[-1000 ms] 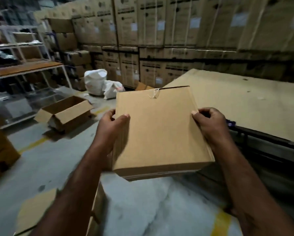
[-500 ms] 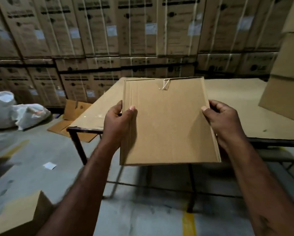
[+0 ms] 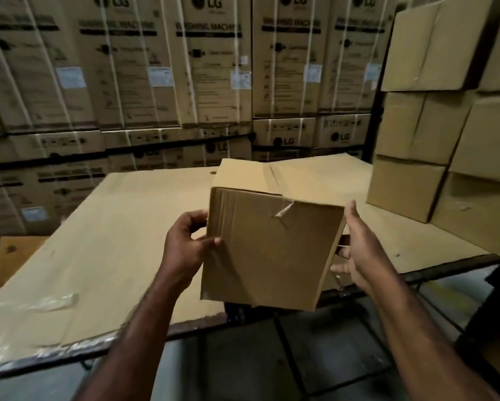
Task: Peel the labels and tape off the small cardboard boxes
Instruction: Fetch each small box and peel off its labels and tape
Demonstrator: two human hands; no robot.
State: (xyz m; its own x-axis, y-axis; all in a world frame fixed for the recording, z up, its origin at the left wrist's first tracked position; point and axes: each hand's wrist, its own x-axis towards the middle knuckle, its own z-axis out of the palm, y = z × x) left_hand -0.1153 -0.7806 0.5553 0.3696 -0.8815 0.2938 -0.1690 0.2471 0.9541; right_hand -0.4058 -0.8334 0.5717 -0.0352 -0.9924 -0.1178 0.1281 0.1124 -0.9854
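Note:
I hold a small brown cardboard box (image 3: 269,250) in front of me, over the near edge of the table (image 3: 121,241). My left hand (image 3: 188,244) grips its left side, thumb on the near face. My right hand (image 3: 358,253) is against its right side with fingers spread, partly hidden behind the box. A curled scrap of clear tape (image 3: 283,209) sticks up at the near top edge. A strip of brown tape (image 3: 273,178) runs along the box's top seam.
The table is covered by a flat cardboard sheet, with a clear plastic scrap (image 3: 49,302) at its near left. Stacked plain boxes (image 3: 434,157) stand on the table's right. A wall of large printed cartons (image 3: 167,76) rises behind. Grey floor lies below.
The view has swung right and closer to the table. The box has tipped so that its top face shows, and it now hangs over the table edge, still held between both hands.

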